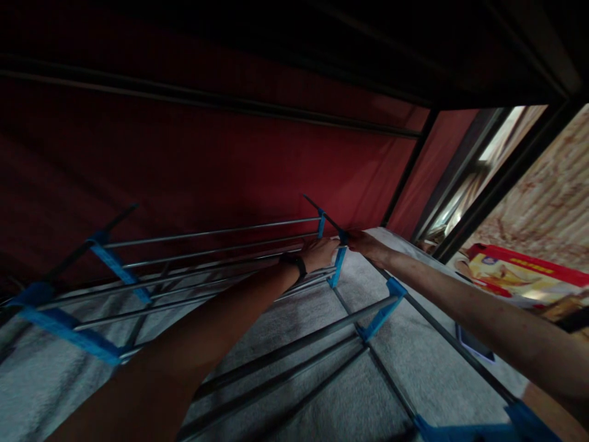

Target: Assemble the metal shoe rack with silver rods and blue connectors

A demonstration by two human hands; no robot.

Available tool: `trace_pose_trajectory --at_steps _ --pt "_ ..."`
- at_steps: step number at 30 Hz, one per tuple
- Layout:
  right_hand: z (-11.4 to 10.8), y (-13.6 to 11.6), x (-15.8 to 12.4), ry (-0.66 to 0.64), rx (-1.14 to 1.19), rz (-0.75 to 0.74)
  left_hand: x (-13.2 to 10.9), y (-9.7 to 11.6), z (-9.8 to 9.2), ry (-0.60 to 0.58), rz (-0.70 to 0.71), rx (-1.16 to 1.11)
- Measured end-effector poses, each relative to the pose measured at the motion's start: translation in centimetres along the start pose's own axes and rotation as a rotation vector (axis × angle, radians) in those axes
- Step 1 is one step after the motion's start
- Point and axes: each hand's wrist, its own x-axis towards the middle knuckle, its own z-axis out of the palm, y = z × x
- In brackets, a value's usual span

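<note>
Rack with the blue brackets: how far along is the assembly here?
Done: silver rods span from the blue side bracket to the far corner. In hand: the right hand grips the top of the blue corner bracket; the left hand rests beside it. Left, apparently: the dark rail sticking up there ends free.
</note>
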Motion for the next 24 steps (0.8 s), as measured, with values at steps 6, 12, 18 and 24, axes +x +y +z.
trace_pose_trajectory --at_steps 6,12,18,24 --pt "0.0 0.9 0.5 0.054 0.045 0.014 1.7 1.1 0.5 0.034 -0.099 0.001" --pt "-0.3 1.6 1.0 0.014 0.071 0.039 2.0 1.2 0.5 0.058 -0.142 0.008" --pt "-0.4 2.0 0.9 0.024 0.164 0.023 2.5 0.5 0.8 0.074 -0.158 0.0" --pt "-0.2 1.9 1.0 0.055 0.059 0.05 2.8 0.0 0.9 0.064 -0.158 -0.024"
